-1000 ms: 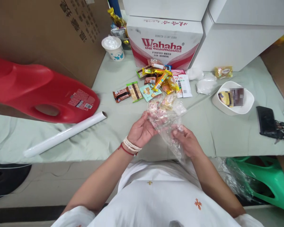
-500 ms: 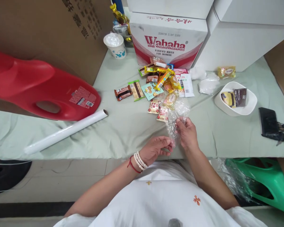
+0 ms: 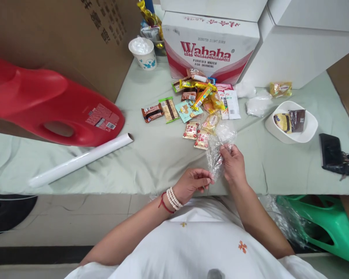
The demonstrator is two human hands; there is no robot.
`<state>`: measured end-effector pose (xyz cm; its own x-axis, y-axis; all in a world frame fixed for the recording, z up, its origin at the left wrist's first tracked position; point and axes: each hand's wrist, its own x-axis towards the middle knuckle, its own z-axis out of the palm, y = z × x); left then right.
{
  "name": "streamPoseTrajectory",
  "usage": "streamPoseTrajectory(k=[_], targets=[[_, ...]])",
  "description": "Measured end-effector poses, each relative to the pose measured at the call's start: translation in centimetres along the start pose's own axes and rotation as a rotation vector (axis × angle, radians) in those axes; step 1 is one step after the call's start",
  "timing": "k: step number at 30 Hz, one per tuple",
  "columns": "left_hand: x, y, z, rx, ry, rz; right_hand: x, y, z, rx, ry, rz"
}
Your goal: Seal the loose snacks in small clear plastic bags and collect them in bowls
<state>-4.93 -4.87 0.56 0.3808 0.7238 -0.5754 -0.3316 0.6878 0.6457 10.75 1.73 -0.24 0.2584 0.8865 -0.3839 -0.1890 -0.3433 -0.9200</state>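
Observation:
Between my hands, just above the near part of the table, is a crumpled clear plastic bag (image 3: 215, 157). My right hand (image 3: 233, 162) is closed on its upper right side, thumb against fingers. My left hand (image 3: 194, 182) pinches its lower left edge between thumb and fingertips. Two small cream-coloured snack packets (image 3: 201, 139) and a yellow-wrapped snack (image 3: 211, 123) lie just beyond the bag. Behind them is a heap of wrapped snacks (image 3: 202, 95), with a green-edged snack bar (image 3: 168, 110) and a brown-wrapped one (image 3: 152, 112) to its left.
A white bowl (image 3: 311, 128) with two packets stands at right, near a black wallet (image 3: 330, 150) with keys. At left are a white roll (image 3: 84, 159) and a large red jug (image 3: 75, 112). A Wahaha carton (image 3: 211, 46) and a paper cup (image 3: 145, 60) stand behind.
My left fingers have closed more tightly on the lower edge of the plastic bag. My right hand keeps its grip, and the bag looks slightly more spread. The whole view has shifted a little.

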Motion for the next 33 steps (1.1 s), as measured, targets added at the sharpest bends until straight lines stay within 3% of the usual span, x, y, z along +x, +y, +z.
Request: streamPoseTrajectory(k=[11,15,18,21,22,24,26,28,31,33], targets=[[0.4,-0.8,0.4,0.123,-0.002,0.062,0.1,0.2,0.1,-0.006,-0.003,0.009],[0.2,-0.2,0.8,0.134,-0.008,0.066,-0.1,0.0,-0.8,-0.082,-0.127,-0.001],[0.0,0.4,1.0,0.155,-0.009,0.073,-0.8,-0.6,-2.8,-0.300,-0.130,-0.147],[0.2,1.0,1.1,0.205,-0.006,0.103,-2.4,-1.6,-5.3,-0.482,0.060,-0.382],[0.4,1.2,1.2,0.227,-0.005,0.127,-3.2,-2.0,-5.9,-0.504,0.067,-0.446],[0.8,1.5,1.5,0.280,-0.009,0.187,-4.7,-2.7,-6.5,-0.535,-0.066,-0.516],[1.1,1.8,2.0,0.334,-0.020,0.241,-5.8,-3.3,-6.2,-0.568,-0.277,-0.502],[1.3,2.2,2.3,0.377,-0.013,0.261,-6.1,-3.6,-5.8,-0.556,-0.355,-0.463],[0.9,3.0,1.7,0.384,0.034,0.223,-5.4,-3.7,-6.4,-0.452,-0.233,-0.388],[0.2,3.3,0.2,0.362,0.090,0.164,-4.6,-3.5,-7.7,-0.405,-0.142,-0.296]])
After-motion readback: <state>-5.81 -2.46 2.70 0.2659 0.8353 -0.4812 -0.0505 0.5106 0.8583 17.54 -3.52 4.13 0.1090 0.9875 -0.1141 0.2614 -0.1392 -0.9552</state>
